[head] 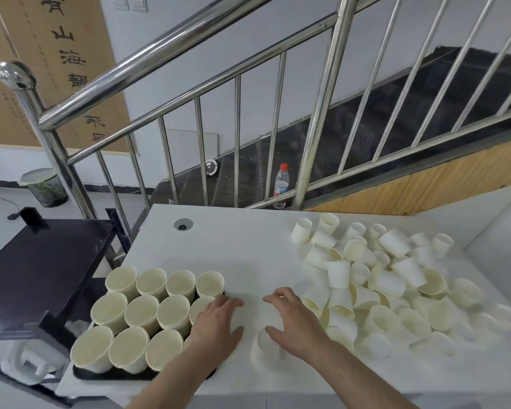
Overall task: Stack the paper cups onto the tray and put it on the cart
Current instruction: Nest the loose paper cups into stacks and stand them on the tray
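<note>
head cam looks down at a white counter (233, 249) with a dark flat plastic tray (106, 374) at its left front corner, packed with upright stacks of cream-white paper cups (142, 311) in neat rows. off to the right there's a big loose heap of the same paper cups (381, 278), mostly tipped on their sides, some upright

handling guess: these cups look feather light and thin-walled, so they'd crush or go oval if squeezed hard, and the waxy paper is probably a bit slick. best bet is a gentle hold around the body just under the rolled rim, where it's stiffest. the loaded tray is the tricky bit, i reckon: light but top-heavy, stacks could topple if it tilts, so take it by two opposite edges and keep it level going to the dark cart (42, 261) just left of the counter

left hand (216, 320) lies palm down at the tray's right edge, fingers straight and slightly apart, over the nearest cups; can't tell if it's touching them. right hand (292, 317) hovers palm down between tray and heap, fingers (273, 296) loosely curled and spread, thumb out, holding nothing. a blurry cup (267, 346) sits on the counter just under it. both forearms come in from the bottom edge
</note>
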`<action>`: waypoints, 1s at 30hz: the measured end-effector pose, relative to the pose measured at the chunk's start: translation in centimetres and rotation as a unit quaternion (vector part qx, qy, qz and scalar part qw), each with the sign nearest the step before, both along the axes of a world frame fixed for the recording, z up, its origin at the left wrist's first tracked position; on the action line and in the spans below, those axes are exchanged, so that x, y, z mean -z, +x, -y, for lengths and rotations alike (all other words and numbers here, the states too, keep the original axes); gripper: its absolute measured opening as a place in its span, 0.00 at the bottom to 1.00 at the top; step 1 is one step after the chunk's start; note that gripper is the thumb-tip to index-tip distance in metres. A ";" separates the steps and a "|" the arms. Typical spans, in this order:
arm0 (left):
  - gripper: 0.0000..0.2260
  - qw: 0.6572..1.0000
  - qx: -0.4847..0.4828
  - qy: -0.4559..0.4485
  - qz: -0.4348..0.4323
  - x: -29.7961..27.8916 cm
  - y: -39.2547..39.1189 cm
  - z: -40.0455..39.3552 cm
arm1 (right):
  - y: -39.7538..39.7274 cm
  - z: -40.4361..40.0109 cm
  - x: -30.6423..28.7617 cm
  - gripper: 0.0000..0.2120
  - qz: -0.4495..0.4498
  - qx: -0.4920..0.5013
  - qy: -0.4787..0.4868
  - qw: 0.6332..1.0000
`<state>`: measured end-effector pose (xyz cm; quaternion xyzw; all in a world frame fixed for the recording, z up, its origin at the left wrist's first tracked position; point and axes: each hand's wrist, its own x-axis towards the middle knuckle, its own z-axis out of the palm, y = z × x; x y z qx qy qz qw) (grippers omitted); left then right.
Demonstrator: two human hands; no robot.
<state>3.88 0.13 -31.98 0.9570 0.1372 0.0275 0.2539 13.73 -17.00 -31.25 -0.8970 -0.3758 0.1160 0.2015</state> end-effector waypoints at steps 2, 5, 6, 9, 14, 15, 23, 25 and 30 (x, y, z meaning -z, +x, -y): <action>0.21 1.000 0.010 -0.006 0.007 -0.2 1.4 2.2 | 1.1 2.3 -0.2 0.27 0.006 0.013 0.001 1.000; 0.21 1.000 0.026 -0.008 0.015 -0.4 3.1 5.0 | 2.4 5.2 -0.6 0.27 0.006 0.028 -0.002 1.000; 0.21 0.999 0.029 -0.011 0.015 -0.5 3.8 6.0 | 2.9 6.2 -0.7 0.27 0.004 0.035 -0.006 0.999; 0.21 0.999 0.035 -0.012 0.026 -0.8 5.7 8.7 | 4.4 9.0 -0.8 0.26 0.002 0.049 -0.011 0.999; 0.20 0.999 0.032 -0.011 0.029 -1.1 7.8 10.6 | 6.8 11.1 -0.7 0.26 0.005 0.058 -0.015 0.998; 0.20 0.999 0.030 -0.009 0.029 -1.1 8.4 10.5 | 7.5 11.1 -0.6 0.26 0.006 0.057 -0.012 0.998; 0.20 0.999 0.010 -0.017 0.033 -0.3 13.2 7.8 | 11.7 9.0 0.3 0.27 -0.015 0.064 -0.024 0.998; 0.20 0.999 0.010 -0.023 0.034 0.0 15.0 6.8 | 13.2 8.2 0.5 0.27 -0.016 0.067 -0.036 0.997; 0.20 0.998 0.010 -0.033 0.049 0.4 19.5 4.1 | 17.7 5.7 0.8 0.26 -0.013 0.080 -0.069 0.994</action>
